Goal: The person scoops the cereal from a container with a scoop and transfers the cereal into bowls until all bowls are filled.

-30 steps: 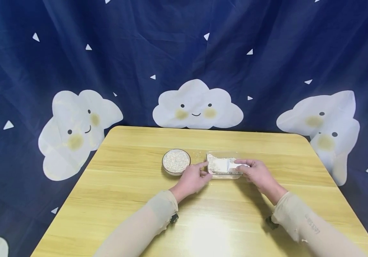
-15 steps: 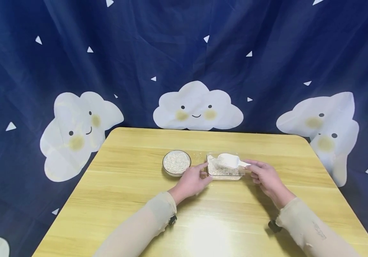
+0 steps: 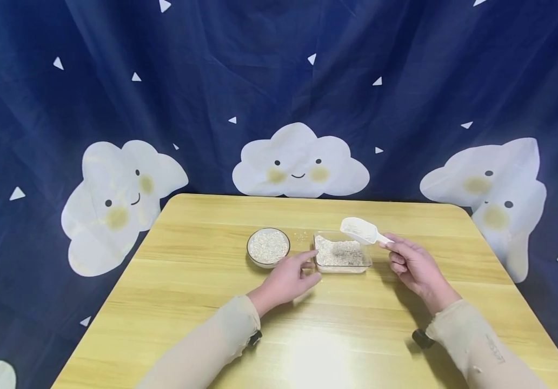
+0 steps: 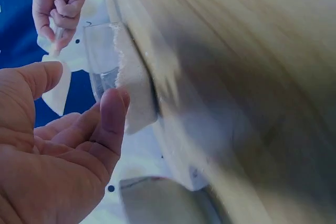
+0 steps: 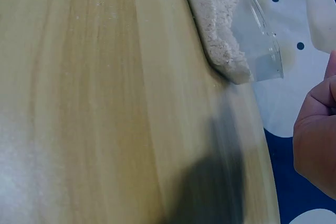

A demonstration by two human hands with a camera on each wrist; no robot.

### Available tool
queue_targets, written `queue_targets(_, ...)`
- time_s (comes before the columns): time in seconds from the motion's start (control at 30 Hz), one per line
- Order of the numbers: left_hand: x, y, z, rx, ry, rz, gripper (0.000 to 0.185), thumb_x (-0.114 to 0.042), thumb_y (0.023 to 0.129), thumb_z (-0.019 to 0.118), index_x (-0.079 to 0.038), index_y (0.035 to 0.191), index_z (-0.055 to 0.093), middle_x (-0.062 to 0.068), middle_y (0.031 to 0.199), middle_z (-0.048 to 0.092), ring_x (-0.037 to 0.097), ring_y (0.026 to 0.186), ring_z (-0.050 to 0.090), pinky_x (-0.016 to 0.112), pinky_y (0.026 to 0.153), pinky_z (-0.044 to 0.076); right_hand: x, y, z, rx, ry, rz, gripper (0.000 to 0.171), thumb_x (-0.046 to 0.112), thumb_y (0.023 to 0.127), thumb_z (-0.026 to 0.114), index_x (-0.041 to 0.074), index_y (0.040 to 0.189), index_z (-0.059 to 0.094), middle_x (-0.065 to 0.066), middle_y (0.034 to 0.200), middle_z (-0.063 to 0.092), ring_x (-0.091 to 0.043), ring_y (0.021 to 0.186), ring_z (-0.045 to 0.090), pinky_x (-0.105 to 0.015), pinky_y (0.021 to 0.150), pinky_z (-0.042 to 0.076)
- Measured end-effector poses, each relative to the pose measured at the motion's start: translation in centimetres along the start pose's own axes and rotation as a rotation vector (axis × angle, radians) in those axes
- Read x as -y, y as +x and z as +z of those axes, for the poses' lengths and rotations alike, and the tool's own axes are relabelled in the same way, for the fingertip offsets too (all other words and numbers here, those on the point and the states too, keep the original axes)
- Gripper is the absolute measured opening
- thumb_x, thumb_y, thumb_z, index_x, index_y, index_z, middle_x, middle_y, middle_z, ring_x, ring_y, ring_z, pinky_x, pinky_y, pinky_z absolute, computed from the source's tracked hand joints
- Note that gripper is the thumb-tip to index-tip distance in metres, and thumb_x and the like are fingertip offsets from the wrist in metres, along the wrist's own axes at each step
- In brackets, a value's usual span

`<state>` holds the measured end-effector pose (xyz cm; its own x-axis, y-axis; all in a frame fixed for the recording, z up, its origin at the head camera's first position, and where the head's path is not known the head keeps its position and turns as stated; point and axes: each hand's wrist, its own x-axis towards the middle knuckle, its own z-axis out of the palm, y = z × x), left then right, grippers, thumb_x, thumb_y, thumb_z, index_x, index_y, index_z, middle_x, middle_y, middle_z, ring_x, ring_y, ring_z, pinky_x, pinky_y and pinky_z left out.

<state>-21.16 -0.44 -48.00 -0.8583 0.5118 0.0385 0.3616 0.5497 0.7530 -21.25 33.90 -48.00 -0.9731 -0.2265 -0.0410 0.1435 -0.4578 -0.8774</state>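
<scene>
My right hand (image 3: 415,267) pinches the handle of a white scoop (image 3: 359,230), raised above the back right corner of a clear rectangular container (image 3: 342,269). Pale flakes lie in the scoop. The container holds flakes (image 3: 337,252) that look like oats, lower towards the right. By its left end is my left hand (image 3: 286,278), thumb and fingers spread apart and gripping nothing. In the left wrist view, a fingertip (image 4: 113,111) overlaps the container wall; whether it touches, I cannot tell. A dark-rimmed bowl (image 3: 263,265) full of similar flakes stands left of the container, behind my left hand.
The wooden table (image 3: 201,259) has rounded back corners. A few loose flakes (image 3: 300,236) lie between bowl and container. A dark blue curtain (image 3: 201,81) with smiling clouds hangs directly behind the table's back edge.
My right hand has lifted the scoop out of the flakes and moved it up and to the right. My left hand has drawn slightly back from the container's left end.
</scene>
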Motion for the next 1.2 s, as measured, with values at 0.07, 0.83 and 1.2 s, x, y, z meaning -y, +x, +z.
queue_targets(0.07,0.0,-0.7,-0.7,-0.008,0.022,0.033,0.064,-0.04,0.102,0.069,-0.016,0.159,0.053,0.009,0.132,0.077,0.003,0.086,0.069,0.039,0.101,0.056,0.1,0.2,0.3,-0.014,-0.023,0.007,0.034,0.001,0.112,0.044,0.015,0.117,0.074,0.004,0.097,0.08,-0.006,0.063,0.024,-0.021,0.055,0.013)
queue_targets(0.83,9.7,-4.8,-10.3,-0.197,0.142,-0.171,0.077,-0.047,0.099,0.074,-0.015,0.163,0.045,0.018,0.153,0.062,0.044,0.136,0.06,0.062,0.117,0.048,0.2,4.0,6.4,-0.019,-0.258,0.057,0.03,0.0,0.107,0.055,0.02,0.118,0.074,0.008,0.089,0.077,-0.002,0.057,0.029,-0.024,0.055,0.013)
queue_targets(1.2,9.2,-3.9,-9.4,-0.187,0.058,-0.213,0.075,-0.041,0.1,0.074,-0.013,0.163,0.045,0.016,0.142,0.071,0.04,0.134,0.065,0.059,0.116,0.05,-1.2,6.0,10.4,-0.035,-0.541,0.092,0.045,0.007,0.102,0.063,-0.008,0.144,0.058,0.009,0.086,0.073,-0.003,0.056,0.033,-0.019,0.051,0.026)
